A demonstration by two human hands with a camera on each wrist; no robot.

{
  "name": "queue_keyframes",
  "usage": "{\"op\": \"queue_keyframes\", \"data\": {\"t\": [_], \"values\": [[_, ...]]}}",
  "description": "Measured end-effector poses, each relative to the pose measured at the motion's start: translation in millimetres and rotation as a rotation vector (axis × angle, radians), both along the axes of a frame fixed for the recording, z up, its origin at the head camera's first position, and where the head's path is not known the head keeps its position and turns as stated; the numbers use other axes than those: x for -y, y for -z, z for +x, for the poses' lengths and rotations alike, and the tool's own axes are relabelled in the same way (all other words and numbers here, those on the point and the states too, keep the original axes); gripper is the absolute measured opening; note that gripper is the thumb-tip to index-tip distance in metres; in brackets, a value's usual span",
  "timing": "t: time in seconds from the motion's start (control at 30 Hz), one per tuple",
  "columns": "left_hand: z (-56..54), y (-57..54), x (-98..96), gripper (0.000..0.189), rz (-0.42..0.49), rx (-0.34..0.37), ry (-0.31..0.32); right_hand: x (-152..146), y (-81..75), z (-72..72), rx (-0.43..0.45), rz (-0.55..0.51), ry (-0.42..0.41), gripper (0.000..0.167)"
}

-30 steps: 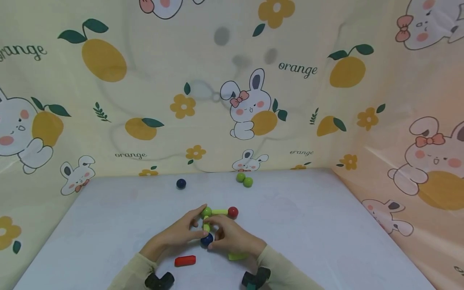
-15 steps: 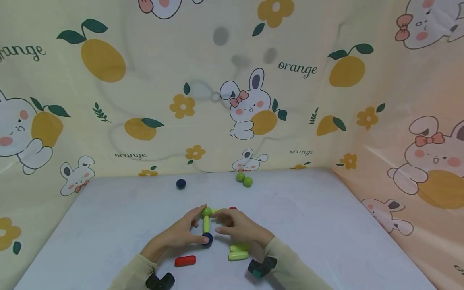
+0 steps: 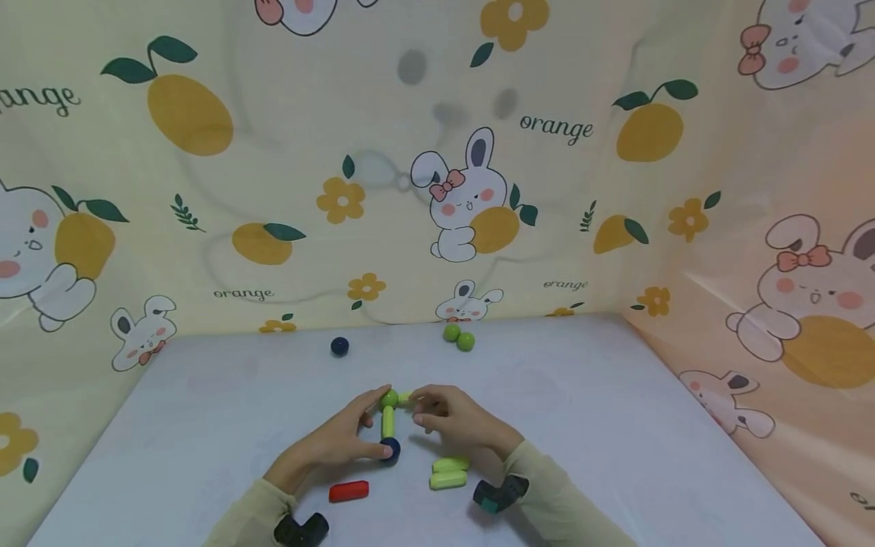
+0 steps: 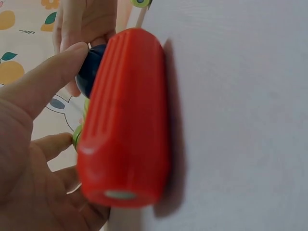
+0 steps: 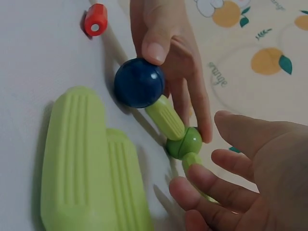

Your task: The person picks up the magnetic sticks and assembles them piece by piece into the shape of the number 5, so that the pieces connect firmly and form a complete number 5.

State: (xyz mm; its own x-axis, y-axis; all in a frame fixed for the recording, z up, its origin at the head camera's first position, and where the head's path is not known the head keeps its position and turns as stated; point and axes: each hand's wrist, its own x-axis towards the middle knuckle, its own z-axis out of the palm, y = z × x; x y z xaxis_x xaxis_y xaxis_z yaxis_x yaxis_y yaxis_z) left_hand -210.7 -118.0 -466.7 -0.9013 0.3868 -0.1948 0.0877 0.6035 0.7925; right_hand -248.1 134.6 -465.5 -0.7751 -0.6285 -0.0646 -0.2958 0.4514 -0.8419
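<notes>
My left hand (image 3: 331, 441) holds a magnetic ball-and-stick piece between thumb and forefinger. The thumb presses the dark blue ball (image 5: 138, 83) at the near end; a fingertip touches the green ball (image 5: 185, 144) at the corner. A lime rod (image 3: 388, 424) joins these two balls, and a second lime rod (image 3: 405, 397) runs right from the green one. My right hand (image 3: 468, 419) has its loosely bent fingers beside that second rod and covers its far end. No red ball shows behind the right hand now.
A red rod (image 3: 349, 491) lies near the left wrist. Two lime rods (image 3: 449, 480) lie side by side near the right wrist. Toward the back of the white table (image 3: 581, 425) are another dark blue ball (image 3: 339, 346) and two green balls (image 3: 465, 342); a patterned cloth (image 3: 383, 251) hangs behind.
My right hand has drawn away from the blue ball and rod, back and to the right, covering the red ball and uncovering the two loose lime rods. The left hand keeps its hold.
</notes>
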Motion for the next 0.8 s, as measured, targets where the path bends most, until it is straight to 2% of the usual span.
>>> {"op": "queue_keyframes", "data": {"t": [0.13,0.3,0.47,0.63,0.8], "values": [[-1.8,0.7,1.0,0.100,0.006,-0.002,0.013,-6.5,-0.9,0.7,-0.014,-0.010,-0.018,0.038],[-3.3,1.1,3.2,0.104,0.011,-0.010,0.044,-16.2,-2.8,5.0,0.022,0.002,-0.003,0.038],[-4.0,0.6,1.9,0.108,-0.007,0.002,0.043,-26.3,-4.3,10.7,0.039,0.022,-0.006,0.039],[-4.0,0.6,0.2,0.106,-0.022,0.021,0.014,-36.9,-4.9,14.7,0.046,0.054,-0.058,0.037],[-3.2,-0.8,0.8,0.101,-0.033,0.021,0.005,-44.2,-5.0,15.5,0.106,0.067,-0.131,0.037]]}}
